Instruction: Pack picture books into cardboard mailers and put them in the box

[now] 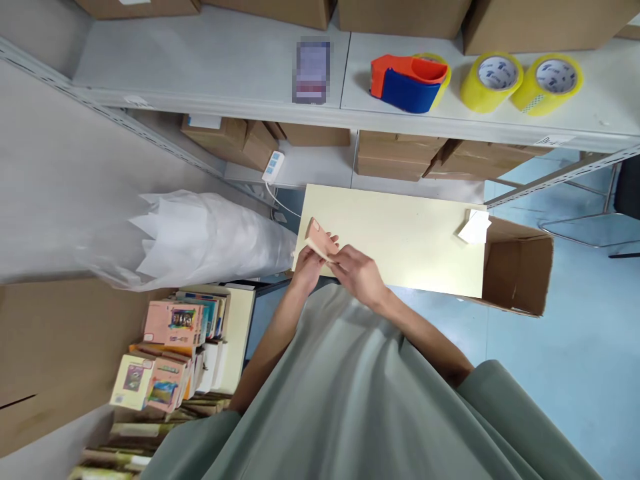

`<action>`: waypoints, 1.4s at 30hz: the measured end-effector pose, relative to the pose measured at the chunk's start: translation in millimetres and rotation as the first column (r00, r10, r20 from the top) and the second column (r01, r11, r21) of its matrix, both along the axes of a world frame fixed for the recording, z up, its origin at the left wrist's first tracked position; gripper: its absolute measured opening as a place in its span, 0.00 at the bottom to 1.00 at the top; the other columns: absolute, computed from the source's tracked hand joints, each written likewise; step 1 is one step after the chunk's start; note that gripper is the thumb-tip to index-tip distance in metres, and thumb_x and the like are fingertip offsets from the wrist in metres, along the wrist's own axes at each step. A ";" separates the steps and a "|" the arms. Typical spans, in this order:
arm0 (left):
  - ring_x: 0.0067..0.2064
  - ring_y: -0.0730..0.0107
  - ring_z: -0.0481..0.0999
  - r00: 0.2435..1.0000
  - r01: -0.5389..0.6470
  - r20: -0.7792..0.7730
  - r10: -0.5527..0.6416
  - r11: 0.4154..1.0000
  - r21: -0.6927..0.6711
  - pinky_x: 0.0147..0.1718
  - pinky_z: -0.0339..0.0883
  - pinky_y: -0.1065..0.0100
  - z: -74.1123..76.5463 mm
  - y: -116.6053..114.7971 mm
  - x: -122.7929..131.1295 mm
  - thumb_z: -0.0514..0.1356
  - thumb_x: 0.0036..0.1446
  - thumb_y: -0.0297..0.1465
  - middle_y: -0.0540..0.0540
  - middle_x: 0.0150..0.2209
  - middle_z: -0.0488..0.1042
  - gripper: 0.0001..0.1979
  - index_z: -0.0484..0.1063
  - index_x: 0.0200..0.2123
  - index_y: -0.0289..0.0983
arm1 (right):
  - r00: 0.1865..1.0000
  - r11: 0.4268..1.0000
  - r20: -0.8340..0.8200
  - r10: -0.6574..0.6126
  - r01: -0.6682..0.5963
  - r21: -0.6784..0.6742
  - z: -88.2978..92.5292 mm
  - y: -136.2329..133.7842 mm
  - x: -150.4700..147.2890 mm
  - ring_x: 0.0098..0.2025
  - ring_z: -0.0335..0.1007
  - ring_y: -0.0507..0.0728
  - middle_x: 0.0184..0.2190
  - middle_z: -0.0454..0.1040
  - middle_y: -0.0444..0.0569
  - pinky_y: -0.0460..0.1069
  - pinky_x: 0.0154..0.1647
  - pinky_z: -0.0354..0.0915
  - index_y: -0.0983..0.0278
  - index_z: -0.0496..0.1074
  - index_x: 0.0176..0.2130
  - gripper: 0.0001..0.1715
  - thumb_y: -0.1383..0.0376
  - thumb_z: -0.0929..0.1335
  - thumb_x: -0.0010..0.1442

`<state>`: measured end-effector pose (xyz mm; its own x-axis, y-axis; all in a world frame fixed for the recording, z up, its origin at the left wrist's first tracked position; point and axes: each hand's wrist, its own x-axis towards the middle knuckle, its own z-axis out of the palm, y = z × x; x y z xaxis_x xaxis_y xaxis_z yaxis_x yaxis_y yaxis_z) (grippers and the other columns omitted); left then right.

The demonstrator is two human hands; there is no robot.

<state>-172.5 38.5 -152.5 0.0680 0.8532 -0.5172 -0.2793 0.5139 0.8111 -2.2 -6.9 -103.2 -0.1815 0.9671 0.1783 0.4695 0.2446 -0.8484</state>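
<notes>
Shelving [210, 57], head view: standing behind a pale table [410, 240], with a tape dispenser [410, 90] and two tape rolls [493, 83] resting on its upper board. Paper slips [475, 228] are lying at the table's right end, beside an open carton [525, 273]. Item in hand: one pink phone case [321, 240], as it appears; I am holding it over the table's left end. Left hand [308, 265]: grasping the case along its side, fingers wrapping behind. Right hand [357, 272]: bent fingers are resting at the near end; whether pinching or only touching, I cannot tell. Long axis: running slantwise, far left to near right; the cutout end is pointing forward and left, away from me. Step, as I judge: two-handed handling; any next move is calling for a steady left grip, leaving the right fingers free.
</notes>
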 end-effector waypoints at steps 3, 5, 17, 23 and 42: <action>0.66 0.47 0.83 0.997 -0.022 0.078 0.025 0.999 -0.037 0.64 0.78 0.49 -2.7 2.0 -0.5 0.74 0.61 0.52 0.37 0.61 0.85 0.26 0.80 0.52 0.40 | 0.929 0.962 0.340 0.149 -0.216 0.168 3.7 -15.1 -10.3 0.44 0.81 0.59 0.44 0.84 0.54 0.53 0.47 0.77 0.61 0.83 0.55 0.17 0.71 0.65 0.81; 0.63 0.49 0.84 0.993 -0.023 0.116 0.028 0.999 -0.039 0.63 0.78 0.50 -4.6 3.0 -4.1 0.69 0.66 0.52 0.37 0.60 0.85 0.23 0.79 0.51 0.40 | 0.885 0.933 0.434 0.171 -0.287 0.217 1.4 -20.4 -11.4 0.45 0.80 0.60 0.44 0.84 0.54 0.53 0.45 0.77 0.62 0.82 0.59 0.20 0.75 0.64 0.80; 0.61 0.47 0.84 0.993 0.007 -0.121 -0.001 0.999 0.047 0.64 0.74 0.51 -10.5 -10.1 -19.6 0.80 0.46 0.41 0.40 0.50 0.88 0.28 0.83 0.50 0.39 | 0.999 0.999 0.032 0.009 -0.008 -0.037 -22.7 -8.0 15.0 0.41 0.85 0.57 0.47 0.83 0.54 0.51 0.43 0.80 0.58 0.83 0.54 0.21 0.51 0.65 0.84; 0.55 0.50 0.85 0.971 0.036 -0.237 -0.037 0.999 -0.008 0.60 0.75 0.54 -33.5 -23.0 -34.8 0.79 0.48 0.45 0.40 0.49 0.88 0.29 0.83 0.51 0.38 | 0.990 0.923 -0.080 -0.118 0.080 -0.375 -57.6 -1.4 21.8 0.38 0.84 0.60 0.39 0.84 0.51 0.53 0.44 0.79 0.58 0.79 0.46 0.19 0.47 0.70 0.75; 0.56 0.40 0.86 0.828 0.143 -0.508 -0.235 0.966 -0.214 0.56 0.76 0.54 -132.0 78.9 -76.5 0.71 0.48 0.38 0.36 0.43 0.89 0.10 0.84 0.34 0.40 | 0.949 0.604 0.295 -0.110 0.299 -0.739 -162.7 109.8 -36.7 0.49 0.88 0.59 0.50 0.90 0.51 0.48 0.52 0.77 0.60 0.85 0.53 0.13 0.68 0.71 0.73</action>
